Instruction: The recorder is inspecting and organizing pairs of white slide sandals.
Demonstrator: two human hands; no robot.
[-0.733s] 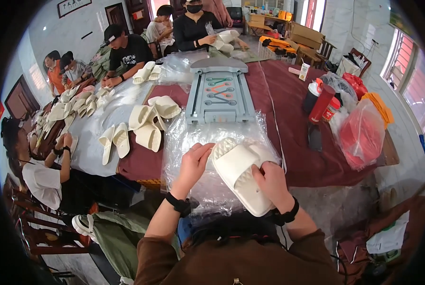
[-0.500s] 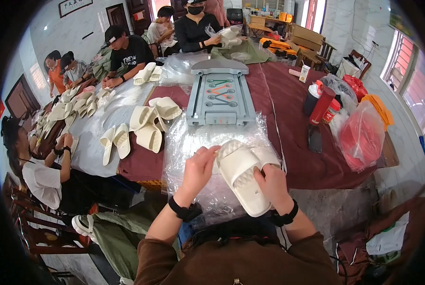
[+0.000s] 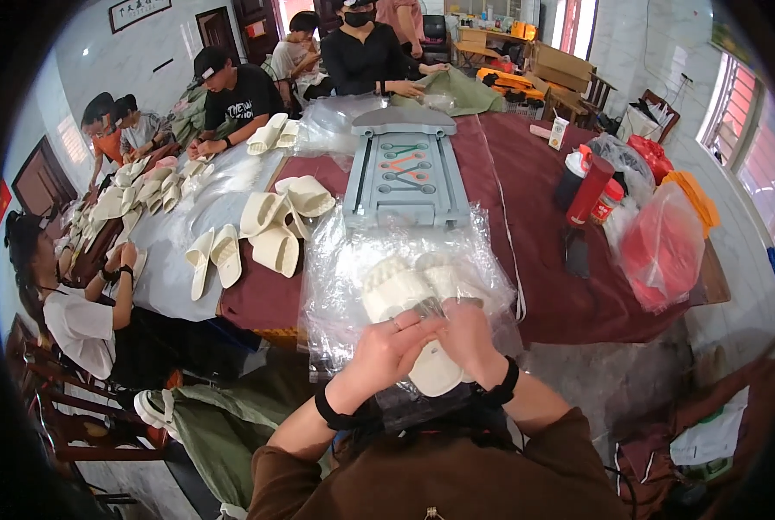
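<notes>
A pair of cream slippers (image 3: 393, 293) lies on a stack of clear plastic bags (image 3: 331, 316) at the table's near edge, toes pointing away from me. My left hand (image 3: 394, 348) and my right hand (image 3: 471, 336) meet over the middle of the pair. Fingers of both are closed in a pinch. What they grip is hidden; a shiny patch shows by the fingertips, perhaps plastic film. Beyond the bags stands a grey folding plastic board (image 3: 405, 178) with a pattern of coloured lines and circles.
More cream slippers (image 3: 275, 247) lie to the left, with a large heap (image 3: 114, 204) farther off. Several people work around the table. At right are a red cylinder (image 3: 588, 191), a dark bottle (image 3: 567, 186), a phone (image 3: 576, 251) and a red-filled plastic bag (image 3: 660, 251).
The slippers have come down from my hands onto the bags. My hands have drawn together over them. Across the table, a person has put down the slippers they held.
</notes>
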